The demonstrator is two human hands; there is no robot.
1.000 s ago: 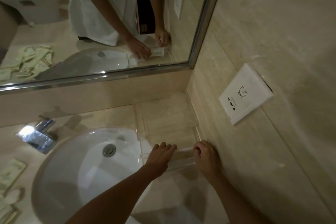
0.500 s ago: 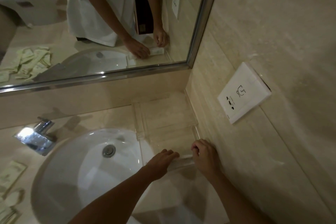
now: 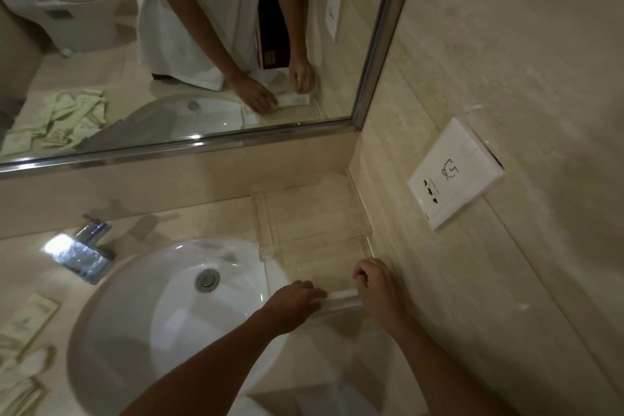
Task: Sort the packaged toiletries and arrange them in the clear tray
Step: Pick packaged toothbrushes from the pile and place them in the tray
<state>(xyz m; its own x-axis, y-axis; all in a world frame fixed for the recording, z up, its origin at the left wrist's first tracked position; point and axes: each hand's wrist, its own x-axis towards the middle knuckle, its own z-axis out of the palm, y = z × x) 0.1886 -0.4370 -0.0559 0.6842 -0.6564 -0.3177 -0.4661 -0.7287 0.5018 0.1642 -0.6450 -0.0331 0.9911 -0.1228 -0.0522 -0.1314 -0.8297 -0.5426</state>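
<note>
Both hands setting a white packet (image 3: 341, 297) into clear tray (image 3: 366, 248) right of sink (image 3: 169, 314): left hand (image 3: 297, 300) flat on it, right hand (image 3: 374, 287) pinching its end. Next prob: more packets (image 3: 23, 328), left of sink.

You face a beige stone worktop (image 3: 209, 223) holding a white oval basin (image 3: 152, 324) with a chrome faucet (image 3: 81, 250) at its left. A metal-framed mirror (image 3: 189, 44) spans the back wall and reflects a white toilet (image 3: 77, 7). A white socket plate (image 3: 454, 172) sits on the beige tiled right wall (image 3: 506, 61). Lighting is dim.
</note>
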